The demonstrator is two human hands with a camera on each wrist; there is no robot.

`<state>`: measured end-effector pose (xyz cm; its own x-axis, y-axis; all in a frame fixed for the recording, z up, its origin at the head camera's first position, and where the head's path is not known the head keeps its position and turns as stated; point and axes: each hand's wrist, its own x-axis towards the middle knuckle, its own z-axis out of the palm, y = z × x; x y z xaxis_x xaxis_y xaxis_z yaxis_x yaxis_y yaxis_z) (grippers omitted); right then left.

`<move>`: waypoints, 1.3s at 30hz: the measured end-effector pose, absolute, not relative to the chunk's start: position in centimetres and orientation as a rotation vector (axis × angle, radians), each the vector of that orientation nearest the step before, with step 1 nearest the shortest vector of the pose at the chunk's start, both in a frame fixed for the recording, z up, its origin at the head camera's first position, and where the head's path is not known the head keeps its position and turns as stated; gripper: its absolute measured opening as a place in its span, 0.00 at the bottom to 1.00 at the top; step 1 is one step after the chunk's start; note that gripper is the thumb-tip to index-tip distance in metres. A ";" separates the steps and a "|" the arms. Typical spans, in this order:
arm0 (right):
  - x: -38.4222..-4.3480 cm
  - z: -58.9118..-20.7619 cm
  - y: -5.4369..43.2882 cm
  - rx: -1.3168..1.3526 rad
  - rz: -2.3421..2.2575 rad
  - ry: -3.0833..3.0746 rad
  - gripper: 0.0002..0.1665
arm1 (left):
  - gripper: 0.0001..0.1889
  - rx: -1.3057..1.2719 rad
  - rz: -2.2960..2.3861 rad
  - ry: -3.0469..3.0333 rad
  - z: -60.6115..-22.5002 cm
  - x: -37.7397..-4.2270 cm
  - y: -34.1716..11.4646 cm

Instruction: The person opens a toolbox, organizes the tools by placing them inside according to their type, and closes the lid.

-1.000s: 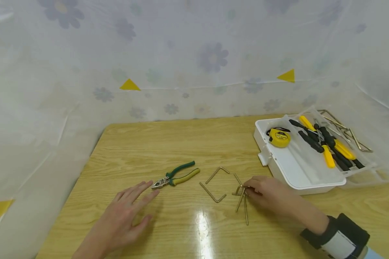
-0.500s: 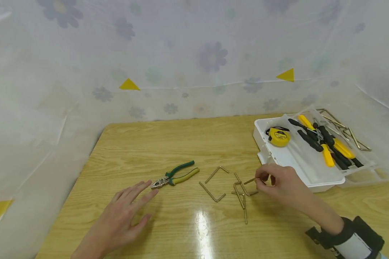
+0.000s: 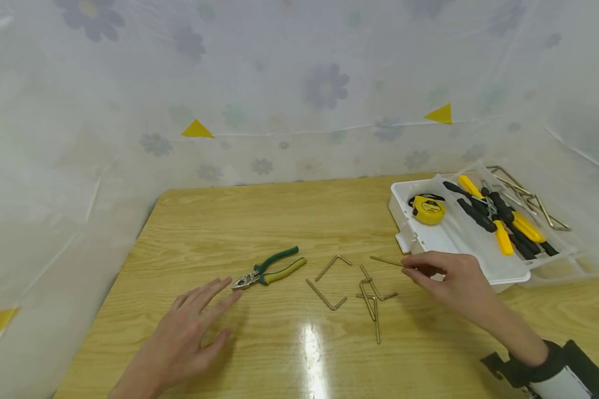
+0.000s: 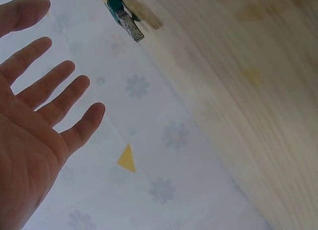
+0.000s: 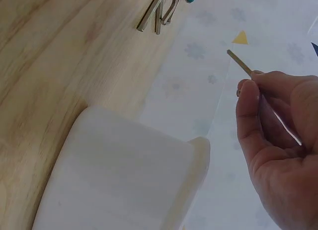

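My right hand pinches a brass-coloured L-shaped hex key between thumb and fingers, raised beside the toolbox. Its free end points left; the other end is mostly hidden by the fingers. In the right wrist view the same hex key juts out past the fingertips. Several more hex keys lie on the table, some crossed in a pile, others apart, such as one hex key to the left. My left hand is spread, fingers straight, close to the jaws of green-handled combination pliers. It holds nothing.
An open white toolbox stands at the right, with a yellow tape measure inside. Its clear lid section holds black and yellow handled tools and bent gold rods. A flowered sheet hangs behind the wooden table.
My right hand has lifted a hex key from the pile and carried it right and away from the others, toward the toolbox. My left hand and the pliers stay in place.
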<state>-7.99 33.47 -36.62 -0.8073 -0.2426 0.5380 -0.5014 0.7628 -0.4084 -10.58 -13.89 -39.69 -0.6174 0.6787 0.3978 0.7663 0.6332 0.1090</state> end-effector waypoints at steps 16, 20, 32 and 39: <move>-7.0 -33.2 40.6 0.155 0.683 -2.274 0.11 | 0.39 -1.320 -0.407 -2.478 -39.5 -11.5 -11.6; -6.5 -32.8 43.0 -0.083 0.680 -2.279 0.04 | 0.38 -1.380 -0.396 -2.475 -39.4 -11.5 -10.1; -6.4 -33.0 49.4 -0.347 0.698 -2.287 0.19 | 0.35 -1.593 -0.295 -2.365 -39.7 -10.9 -6.5; -7.0 -33.1 51.0 -0.352 0.517 -2.488 0.04 | 0.35 -1.611 -0.296 -2.343 -39.5 -10.6 -6.0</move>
<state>-7.01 50.99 -33.12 -0.8037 0.3544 0.4780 0.1348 0.8908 -0.4339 -10.56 -6.01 -39.49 -0.3374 0.8766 0.3432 0.9344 0.3561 0.0092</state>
